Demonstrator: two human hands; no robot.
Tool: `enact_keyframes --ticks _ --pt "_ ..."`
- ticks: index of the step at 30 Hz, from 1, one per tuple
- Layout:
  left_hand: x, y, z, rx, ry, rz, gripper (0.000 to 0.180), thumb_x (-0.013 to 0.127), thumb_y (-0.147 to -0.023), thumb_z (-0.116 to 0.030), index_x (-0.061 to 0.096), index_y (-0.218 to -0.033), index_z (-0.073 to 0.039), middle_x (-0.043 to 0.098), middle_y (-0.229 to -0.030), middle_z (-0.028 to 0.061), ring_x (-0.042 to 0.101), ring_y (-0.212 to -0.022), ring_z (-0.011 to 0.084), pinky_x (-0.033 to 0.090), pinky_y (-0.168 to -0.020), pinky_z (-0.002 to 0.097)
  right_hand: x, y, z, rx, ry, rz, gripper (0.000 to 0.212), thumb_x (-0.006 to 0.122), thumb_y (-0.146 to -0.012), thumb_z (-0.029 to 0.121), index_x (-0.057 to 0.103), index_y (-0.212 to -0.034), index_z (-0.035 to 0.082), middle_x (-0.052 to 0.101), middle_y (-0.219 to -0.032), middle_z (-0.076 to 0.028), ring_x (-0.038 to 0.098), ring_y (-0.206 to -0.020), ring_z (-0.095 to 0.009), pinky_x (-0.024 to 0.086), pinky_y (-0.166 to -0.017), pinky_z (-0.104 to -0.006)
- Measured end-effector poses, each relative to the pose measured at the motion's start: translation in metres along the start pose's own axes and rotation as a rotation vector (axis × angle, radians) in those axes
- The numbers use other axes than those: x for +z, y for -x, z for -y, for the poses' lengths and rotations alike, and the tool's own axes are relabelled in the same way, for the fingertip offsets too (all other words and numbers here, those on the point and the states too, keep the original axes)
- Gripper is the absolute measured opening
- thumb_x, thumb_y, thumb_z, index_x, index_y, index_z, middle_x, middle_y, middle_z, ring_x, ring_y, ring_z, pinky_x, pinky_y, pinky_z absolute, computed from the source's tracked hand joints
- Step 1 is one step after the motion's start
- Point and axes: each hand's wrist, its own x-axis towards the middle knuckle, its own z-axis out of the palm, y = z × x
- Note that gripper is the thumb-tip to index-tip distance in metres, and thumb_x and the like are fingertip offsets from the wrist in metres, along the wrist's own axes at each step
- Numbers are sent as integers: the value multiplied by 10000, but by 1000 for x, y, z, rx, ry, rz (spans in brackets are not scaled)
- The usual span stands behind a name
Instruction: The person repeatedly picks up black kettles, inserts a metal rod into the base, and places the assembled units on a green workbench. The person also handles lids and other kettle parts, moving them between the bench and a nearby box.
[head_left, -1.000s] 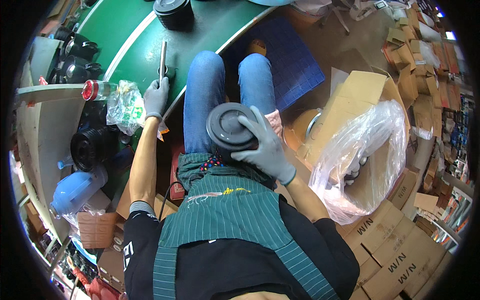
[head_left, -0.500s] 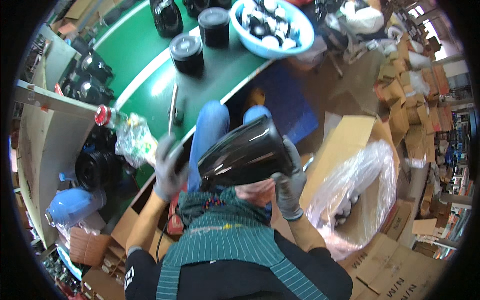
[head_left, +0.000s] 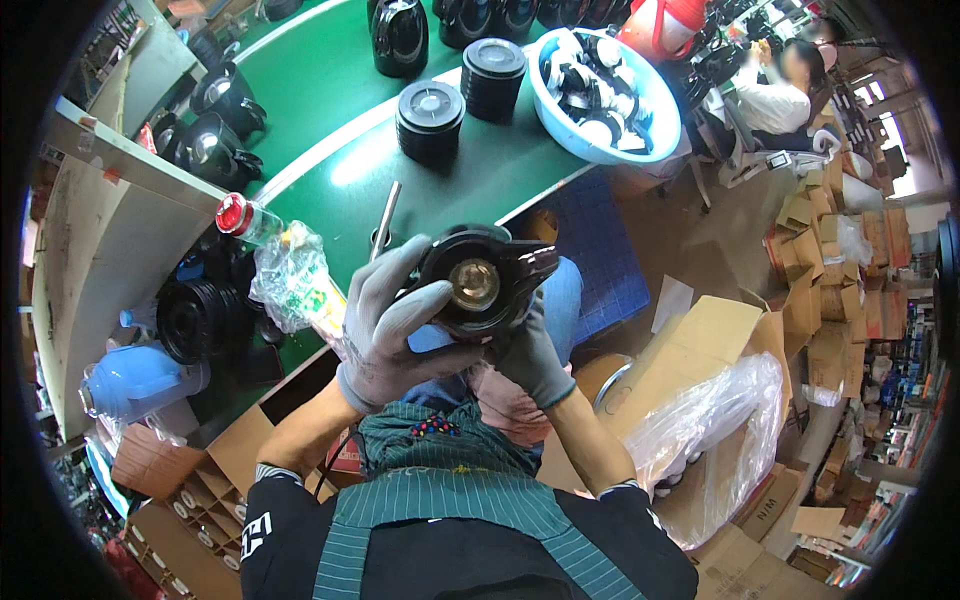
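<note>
A glossy black jug (head_left: pixel 474 284) is held over my lap, its round end with a brass-coloured centre facing up and a pointed black part jutting to the right. My left hand (head_left: pixel 392 335), in a grey glove, wraps around its left side, fingers along the edge. Lower right, my gloved right hand (head_left: pixel 535 352) grips the jug from beneath; some of its fingers are hidden. A pink cloth (head_left: pixel 508 402) hangs below the jug, beside the right hand. Just beyond the left hand, a metal rod (head_left: pixel 386 218) stands up from the green table (head_left: pixel 340 215).
Two stacks of black lids (head_left: pixel 430 118) and several black jugs (head_left: pixel 400 40) stand on the table. A light blue basin (head_left: pixel 600 150) holds black-and-white parts. At right is a plastic-lined carton (head_left: pixel 690 340); at left, a bagged bottle (head_left: pixel 292 275). A person in white (head_left: pixel 772 100) sits far right.
The jug has turned from lying sideways to having its round end facing up. My left hand, apart from it before, has come right and taken hold; my right hand has shifted left.
</note>
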Motion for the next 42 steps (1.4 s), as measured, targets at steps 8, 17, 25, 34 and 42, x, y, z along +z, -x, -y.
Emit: enact_keyframes --ticks 8,17,25,34,42 --pt "11 -10 4 -28 123 -10 965 1042 -626 -332 580 -1455 -154 533 -1528 246 586 -1331 444 498 -1085 530 -6 1 2 -26 -287 198 931 348 -1015 848 331 -1700 218 429 -1696 -119 498 -1500 -361 477 -1193 -586" --pt "22 -5 0 -33 240 -44 1000 1059 -591 -272 570 -1455 -155 536 -1533 249 592 -1335 446 501 -1087 514 5 17 -23 -552 1077 -355 1033 419 -948 909 334 -1696 203 481 -1650 -152 526 -1476 -357 455 -1216 -581" --pt "21 -6 -8 -2 313 23 970 1039 -596 -218 578 -1447 -157 531 -1538 236 582 -1358 443 477 -1123 532 -8 35 -28 -647 1091 -335 1023 436 -958 892 378 -1674 164 490 -1636 -162 539 -1466 -358 519 -1169 -524" --pt "16 -6 -33 -82 13 108 772 1023 -625 -441 712 -1237 -88 488 -1582 275 504 -1440 527 450 -1166 612 -113 57 38 -574 674 13 776 477 -1096 635 391 -1663 112 508 -1618 -159 497 -1478 -285 421 -1248 -445" --pt "33 0 -4 4 33 61 746 828 -823 -702 724 -1014 12 566 -1540 244 520 -1442 490 443 -1171 565 -103 37 33 -542 812 -21 575 459 -1150 444 439 -1639 144 423 -1672 -115 478 -1484 -263 409 -1260 -504"
